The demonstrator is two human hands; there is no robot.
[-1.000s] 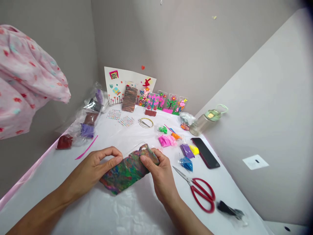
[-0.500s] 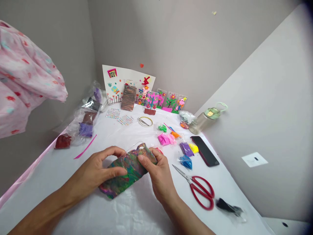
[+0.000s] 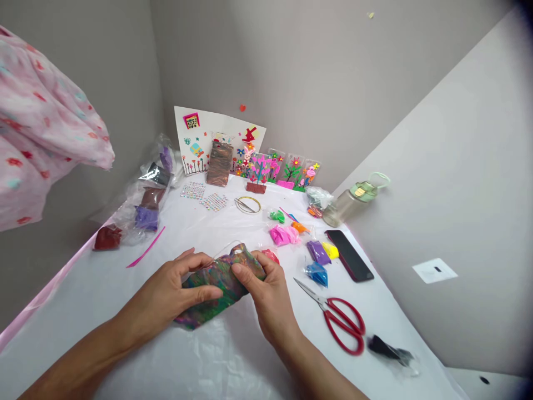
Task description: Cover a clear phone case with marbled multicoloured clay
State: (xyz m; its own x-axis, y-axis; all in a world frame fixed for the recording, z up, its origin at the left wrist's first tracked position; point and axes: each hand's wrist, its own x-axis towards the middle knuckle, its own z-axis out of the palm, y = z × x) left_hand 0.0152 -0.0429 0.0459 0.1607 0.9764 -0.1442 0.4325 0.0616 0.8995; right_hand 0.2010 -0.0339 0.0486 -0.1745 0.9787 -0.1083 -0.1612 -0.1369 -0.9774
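A phone case (image 3: 227, 278) coated in marbled green, purple and brown clay is held tilted above the white-covered table. My left hand (image 3: 183, 286) grips its left part, thumb across the front and fingers behind the upper edge. My right hand (image 3: 266, 283) pinches the right end near the camera cutout, thumb on the front. Clear film or a transparent edge shows along the top of the case. A small pack of red clay (image 3: 270, 255) lies just behind my right hand. Red-handled scissors (image 3: 337, 316) rest open to the right.
Clay packs such as the pink one (image 3: 284, 235), a black phone (image 3: 350, 255) and a bottle (image 3: 353, 201) sit at the right. Bagged clay (image 3: 146, 218) and a pink strip (image 3: 145, 248) lie left. Gem stickers (image 3: 214, 201), a wire ring (image 3: 249, 205) and a brown case (image 3: 219, 163) are farther back.
My left hand has slid a little up and right along the case, its thumb farther across the front. The case's lower left end has risen slightly; my right hand keeps its hold.
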